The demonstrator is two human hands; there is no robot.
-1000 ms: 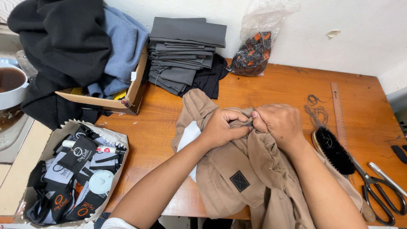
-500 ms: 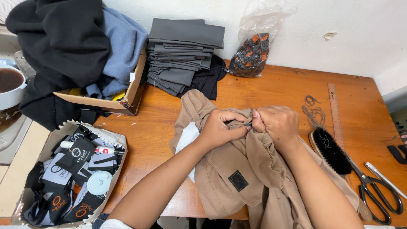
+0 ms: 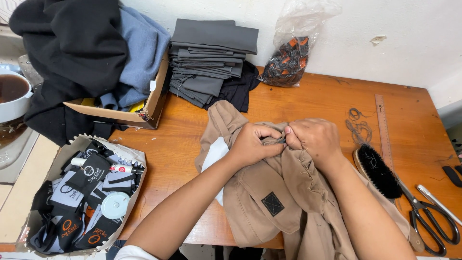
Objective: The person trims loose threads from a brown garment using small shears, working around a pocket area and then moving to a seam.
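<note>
Together, left hand (image 3: 252, 144) and right hand (image 3: 315, 139), fingers clenched, pinching tan garment (image 3: 269, 202) fold on wooden table (image 3: 308, 96)

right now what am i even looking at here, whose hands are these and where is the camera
The camera sits on a person's head and looks down at their own two bare hands; there is no machine here. The left hand and the right hand meet in the middle, pinching a bunched part of a tan garment that lies on a wooden table. A small dark thing shows between the fingertips; it is too small to identify.

To the right lie a black brush, a pair of scissors and a ruler. Against the wall are a stack of folded grey cloth and a plastic bag. On the left are a cardboard box heaped with dark clothes and a box of small black tags.
</note>
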